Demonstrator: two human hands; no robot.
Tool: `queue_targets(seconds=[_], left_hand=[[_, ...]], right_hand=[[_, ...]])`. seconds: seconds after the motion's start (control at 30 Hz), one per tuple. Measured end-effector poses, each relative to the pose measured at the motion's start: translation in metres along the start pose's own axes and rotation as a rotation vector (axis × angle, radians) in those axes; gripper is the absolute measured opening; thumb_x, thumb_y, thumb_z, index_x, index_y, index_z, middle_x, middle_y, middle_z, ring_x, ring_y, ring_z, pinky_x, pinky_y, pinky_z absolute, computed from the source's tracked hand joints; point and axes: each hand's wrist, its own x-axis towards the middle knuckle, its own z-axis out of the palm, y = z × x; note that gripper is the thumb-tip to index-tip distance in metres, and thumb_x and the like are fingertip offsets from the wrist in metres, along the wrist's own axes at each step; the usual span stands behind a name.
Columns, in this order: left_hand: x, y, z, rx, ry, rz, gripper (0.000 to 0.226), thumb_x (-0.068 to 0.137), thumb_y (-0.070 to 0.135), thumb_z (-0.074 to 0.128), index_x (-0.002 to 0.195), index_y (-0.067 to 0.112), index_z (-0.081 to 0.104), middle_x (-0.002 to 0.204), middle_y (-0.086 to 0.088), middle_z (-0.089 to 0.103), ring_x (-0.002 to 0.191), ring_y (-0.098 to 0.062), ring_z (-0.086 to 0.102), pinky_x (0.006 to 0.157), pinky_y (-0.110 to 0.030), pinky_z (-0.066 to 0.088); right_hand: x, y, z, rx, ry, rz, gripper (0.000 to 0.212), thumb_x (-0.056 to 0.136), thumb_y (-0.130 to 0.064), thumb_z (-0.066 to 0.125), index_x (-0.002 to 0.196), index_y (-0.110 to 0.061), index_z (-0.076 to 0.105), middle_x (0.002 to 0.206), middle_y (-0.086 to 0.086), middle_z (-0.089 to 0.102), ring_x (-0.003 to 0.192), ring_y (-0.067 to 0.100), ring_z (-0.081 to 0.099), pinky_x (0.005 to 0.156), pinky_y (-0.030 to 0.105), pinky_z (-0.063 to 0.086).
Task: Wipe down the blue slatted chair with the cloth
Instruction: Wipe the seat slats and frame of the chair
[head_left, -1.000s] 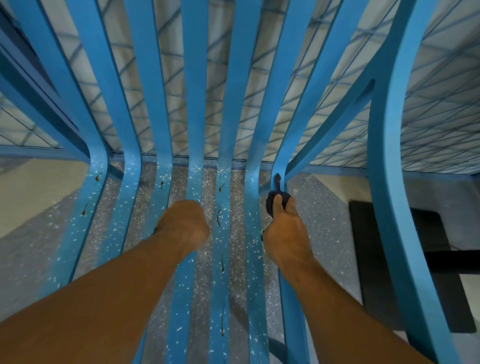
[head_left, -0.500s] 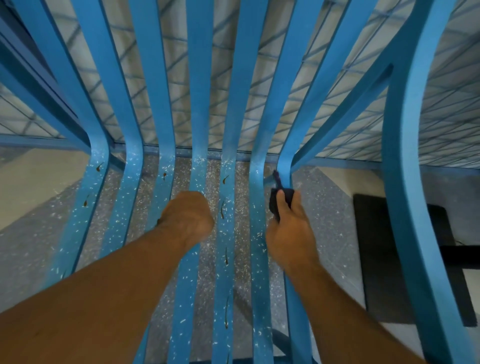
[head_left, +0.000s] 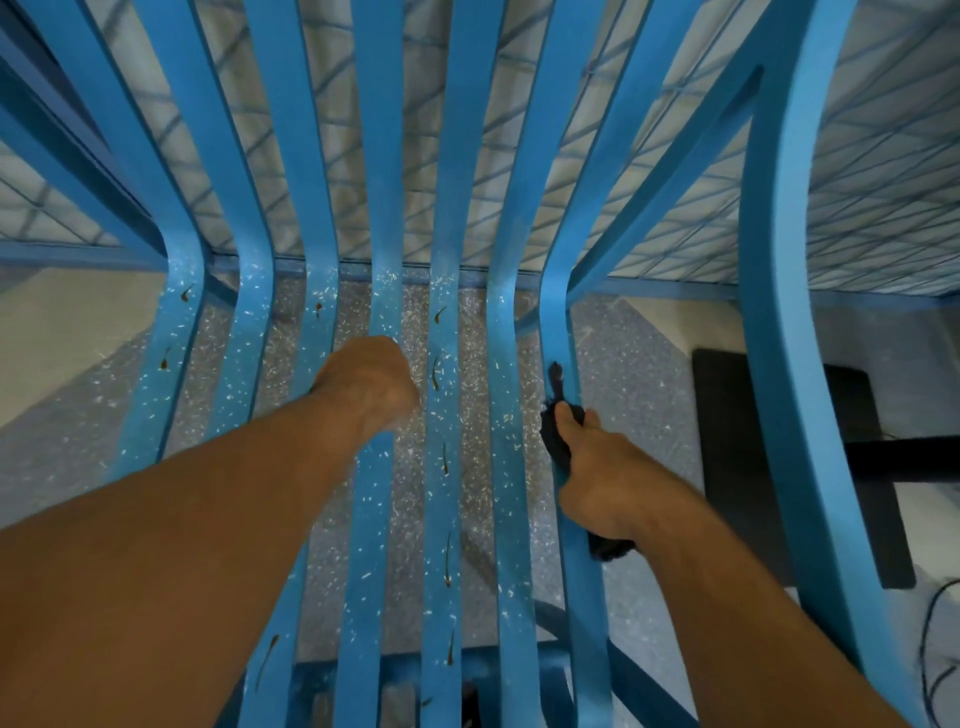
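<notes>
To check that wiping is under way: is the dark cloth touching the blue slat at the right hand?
Touching. The head view shows the right hand holding the dark cloth against the slat, with no gap.

1. Between left hand (head_left: 369, 384) and right hand (head_left: 597, 467): two chair slats (head_left: 447, 249), narrow gaps only.
2. Right of right hand, which grips the cloth (head_left: 556, 441): wide open gap out to thick side frame (head_left: 779, 364).
3. Diagonal brace (head_left: 670, 179) crosses that gap beyond the right hand.
4. Left of left hand: three more slats, gaps narrow.
5. Beyond both hands slats bend upward, walling the way forward.
</notes>
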Motion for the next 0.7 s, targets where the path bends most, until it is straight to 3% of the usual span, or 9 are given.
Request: queue_targets(seconds=[0.1, 0.17, 0.23, 0.3, 0.33, 0.4, 0.47, 0.57, 0.7], left_hand=[[-0.005, 0.001, -0.001, -0.003, 0.001, 0.011, 0.020, 0.086, 0.002, 0.060, 0.069, 0.005, 0.051, 0.074, -0.006, 0.053, 0.060, -0.016, 0.051, 0.043, -0.024, 0.039], [-0.007, 0.002, -0.001, 0.017, -0.001, 0.015, 0.016, 0.085, 0.000, 0.062, 0.071, 0.003, 0.053, 0.074, -0.008, 0.054, 0.061, -0.017, 0.052, 0.044, -0.024, 0.039], [-0.007, 0.002, -0.002, 0.055, -0.005, 0.011, 0.011, 0.083, -0.002, 0.062, 0.073, 0.001, 0.057, 0.074, -0.008, 0.055, 0.061, -0.018, 0.053, 0.043, -0.025, 0.040], [-0.007, 0.002, 0.000, 0.075, 0.000, 0.015, 0.015, 0.082, -0.004, 0.061, 0.070, 0.002, 0.055, 0.073, -0.009, 0.055, 0.060, -0.018, 0.052, 0.042, -0.025, 0.039], [-0.007, 0.001, 0.001, 0.077, 0.002, 0.016, 0.016, 0.081, -0.005, 0.061, 0.069, 0.002, 0.054, 0.073, -0.009, 0.055, 0.059, -0.019, 0.052, 0.042, -0.025, 0.039], [-0.006, 0.000, 0.003, 0.079, 0.014, 0.013, 0.015, 0.081, -0.005, 0.061, 0.070, 0.002, 0.053, 0.074, -0.010, 0.055, 0.060, -0.019, 0.053, 0.041, -0.026, 0.038], [-0.005, -0.001, 0.004, 0.091, 0.026, 0.018, 0.016, 0.084, 0.000, 0.062, 0.071, 0.001, 0.053, 0.075, -0.009, 0.055, 0.060, -0.019, 0.053, 0.041, -0.026, 0.037], [-0.002, -0.002, 0.007, 0.103, 0.041, 0.019, 0.020, 0.085, 0.002, 0.064, 0.068, 0.002, 0.052, 0.074, -0.009, 0.054, 0.060, -0.019, 0.051, 0.041, -0.026, 0.036], [0.001, -0.003, 0.008, 0.123, 0.045, 0.021, 0.023, 0.085, 0.001, 0.064, 0.067, 0.002, 0.049, 0.073, -0.009, 0.052, 0.059, -0.019, 0.050, 0.040, -0.025, 0.035]], right_hand=[[-0.014, 0.010, 0.013, 0.184, -0.040, -0.012, 0.092, 0.095, -0.004, 0.050, 0.155, -0.036, -0.012, 0.163, -0.009, -0.018, 0.135, 0.026, 0.039, 0.105, 0.033, 0.044], [-0.018, 0.012, 0.033, 0.431, 0.024, -0.065, 0.099, 0.091, -0.009, 0.061, 0.155, -0.040, -0.009, 0.162, -0.018, -0.010, 0.132, 0.027, 0.042, 0.101, 0.038, 0.049], [-0.015, 0.011, 0.064, 0.559, 0.274, -0.124, 0.100, 0.088, -0.025, 0.070, 0.155, -0.041, -0.002, 0.160, -0.020, 0.001, 0.131, 0.027, 0.044, 0.097, 0.048, 0.052], [-0.011, 0.010, 0.089, 0.595, 0.521, -0.105, 0.088, 0.089, -0.042, 0.066, 0.153, -0.044, 0.006, 0.158, -0.007, 0.027, 0.125, 0.023, 0.052, 0.093, 0.051, 0.054], [-0.011, 0.009, 0.094, 0.684, 0.599, -0.074, 0.081, 0.090, -0.046, 0.063, 0.152, -0.045, 0.011, 0.147, -0.002, 0.044, 0.116, 0.022, 0.058, 0.088, 0.048, 0.057], [-0.008, 0.013, 0.095, 0.809, 0.684, -0.027, 0.067, 0.092, -0.049, 0.059, 0.150, -0.036, 0.025, 0.125, -0.001, 0.060, 0.100, 0.017, 0.063, 0.074, 0.033, 0.059], [-0.004, 0.019, 0.090, 0.766, 0.629, -0.007, 0.057, 0.091, -0.051, 0.060, 0.139, -0.026, 0.043, 0.105, -0.003, 0.062, 0.086, 0.011, 0.061, 0.061, 0.019, 0.048], [-0.003, 0.028, 0.079, 0.696, 0.457, 0.029, 0.049, 0.093, -0.050, 0.058, 0.127, -0.016, 0.055, 0.093, -0.004, 0.059, 0.075, 0.008, 0.057, 0.054, 0.016, 0.039], [0.001, 0.027, 0.070, 0.624, 0.319, 0.077, 0.050, 0.093, -0.033, 0.062, 0.135, -0.013, 0.045, 0.097, -0.002, 0.056, 0.073, 0.008, 0.053, 0.054, 0.020, 0.038]])
